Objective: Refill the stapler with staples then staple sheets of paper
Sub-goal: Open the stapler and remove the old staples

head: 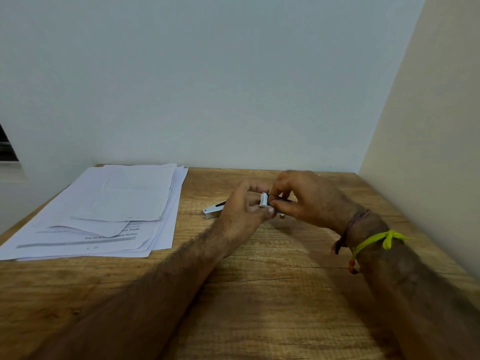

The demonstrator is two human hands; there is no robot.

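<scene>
A small silver stapler (211, 211) lies on the wooden table (272, 281), its front end poking out to the left of my left hand (244, 206). My left hand curls its fingers around a small white staple box (264, 199) held above the table. My right hand (306, 196) pinches a dark part at the box's right side, fingers curled. A tiny pale piece (282, 217) lies on the table just under my right hand. A loose stack of white sheets of paper (109, 211) sits at the left.
A pale wall (233, 87) rises right behind the table's far edge. A cream side wall (428, 126) closes in along the right edge. The paper stack overhangs the table's left side.
</scene>
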